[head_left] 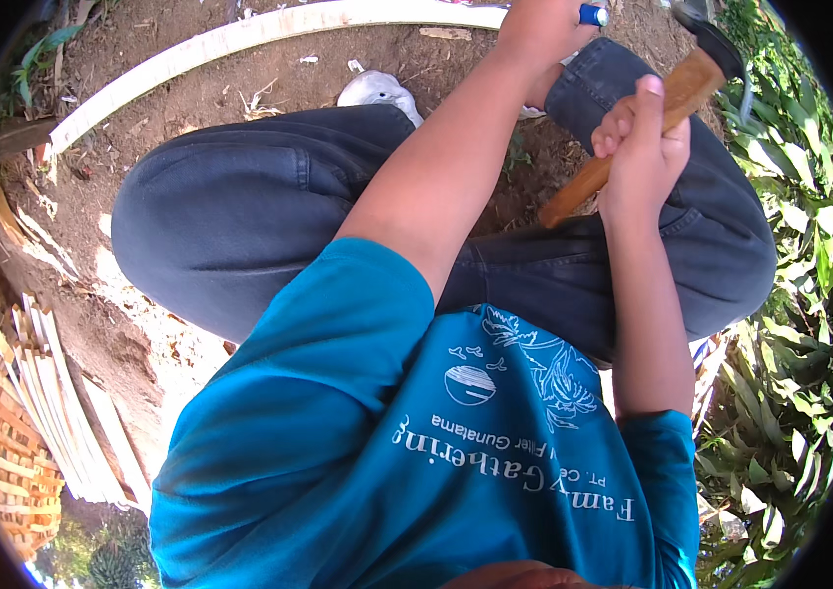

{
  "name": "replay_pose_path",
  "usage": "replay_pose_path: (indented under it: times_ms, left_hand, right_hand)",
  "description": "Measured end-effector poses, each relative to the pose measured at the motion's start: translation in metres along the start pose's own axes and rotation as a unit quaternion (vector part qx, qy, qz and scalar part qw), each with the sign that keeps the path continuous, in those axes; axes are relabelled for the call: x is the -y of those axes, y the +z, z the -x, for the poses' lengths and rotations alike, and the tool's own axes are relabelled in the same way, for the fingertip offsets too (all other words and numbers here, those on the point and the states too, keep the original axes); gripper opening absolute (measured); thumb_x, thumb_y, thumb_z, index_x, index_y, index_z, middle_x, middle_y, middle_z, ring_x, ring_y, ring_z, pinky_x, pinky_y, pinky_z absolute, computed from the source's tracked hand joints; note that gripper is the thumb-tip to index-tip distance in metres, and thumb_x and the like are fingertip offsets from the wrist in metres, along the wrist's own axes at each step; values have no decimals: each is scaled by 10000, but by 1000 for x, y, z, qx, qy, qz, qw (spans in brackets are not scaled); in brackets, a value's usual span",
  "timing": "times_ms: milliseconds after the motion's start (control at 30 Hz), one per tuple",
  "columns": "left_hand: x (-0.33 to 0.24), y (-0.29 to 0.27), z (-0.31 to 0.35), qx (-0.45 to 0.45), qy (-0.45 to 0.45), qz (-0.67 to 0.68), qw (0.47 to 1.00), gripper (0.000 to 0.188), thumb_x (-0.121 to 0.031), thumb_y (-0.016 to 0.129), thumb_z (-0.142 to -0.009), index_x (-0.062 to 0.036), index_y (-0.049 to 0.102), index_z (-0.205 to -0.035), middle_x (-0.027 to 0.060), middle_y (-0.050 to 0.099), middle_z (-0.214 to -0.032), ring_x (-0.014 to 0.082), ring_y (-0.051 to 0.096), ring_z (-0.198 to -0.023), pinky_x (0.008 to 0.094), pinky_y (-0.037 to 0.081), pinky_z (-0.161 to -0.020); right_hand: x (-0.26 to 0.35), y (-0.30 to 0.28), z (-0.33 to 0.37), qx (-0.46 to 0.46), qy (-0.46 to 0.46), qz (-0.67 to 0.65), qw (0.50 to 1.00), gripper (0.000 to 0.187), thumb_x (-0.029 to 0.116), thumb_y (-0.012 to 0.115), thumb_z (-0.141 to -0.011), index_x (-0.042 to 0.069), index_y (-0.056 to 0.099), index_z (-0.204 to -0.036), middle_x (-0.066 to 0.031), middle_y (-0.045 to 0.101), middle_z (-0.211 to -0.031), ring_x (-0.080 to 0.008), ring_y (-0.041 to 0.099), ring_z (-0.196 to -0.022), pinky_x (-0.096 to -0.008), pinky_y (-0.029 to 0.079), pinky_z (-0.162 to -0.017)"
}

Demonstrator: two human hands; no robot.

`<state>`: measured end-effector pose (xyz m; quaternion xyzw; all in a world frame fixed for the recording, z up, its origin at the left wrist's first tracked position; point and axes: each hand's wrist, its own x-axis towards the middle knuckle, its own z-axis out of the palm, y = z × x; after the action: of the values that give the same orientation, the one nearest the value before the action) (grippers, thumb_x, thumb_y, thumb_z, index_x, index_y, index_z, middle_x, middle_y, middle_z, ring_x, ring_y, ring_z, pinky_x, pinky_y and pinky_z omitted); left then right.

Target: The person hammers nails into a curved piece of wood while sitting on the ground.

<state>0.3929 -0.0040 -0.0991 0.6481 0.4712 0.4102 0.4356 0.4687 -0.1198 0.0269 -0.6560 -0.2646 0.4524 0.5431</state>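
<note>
Slanting hammer [691, 88] in right hand [644, 162].

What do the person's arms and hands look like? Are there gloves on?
Both arms wear short blue-green sleeves, bare below, with no watch or bracelet showing. The right hand has no glove or ring that shows. The left hand shows no glove either, but the picture's top edge cuts some off.

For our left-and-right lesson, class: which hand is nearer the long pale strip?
The left hand: in this view it overlaps the right end of the pale strip. The right hand is farther right, gripping a hammer.
</note>
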Motion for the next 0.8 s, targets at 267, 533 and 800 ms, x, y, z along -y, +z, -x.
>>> replay_pose_path:
  times_ms: [267,533,800]
  left_hand:
    - [40,-1,7,33,-3,-81,996,130,-38,655,-806,-42,679,-934,258,678,-881,460,668,-902,536,521,-778]
    - [-3,13,-4,16,28,-37,999,281,-44,669,-803,-69,706,-1081,235,704,-905,434,684,-898,521,540,-793]
    - [1,20,3,-29,101,-3,994,218,-63,689,-827,-2,632,-1028,240,634,-994,463,619,-977,517,504,-848]
  right_hand:
    - [-7,-2,-2,25,126,51,990,300,309,632,-1035,103,460,-902,12,482,-681,-59,426,-508,-258,374,-456]
    - [9,0,-3,20,117,8,993,286,303,626,-1043,133,427,-927,21,456,-704,-67,422,-550,-262,367,-495]
    - [8,0,-1,24,130,8,991,292,309,629,-1043,127,435,-922,23,451,-699,-69,424,-551,-262,368,-493]
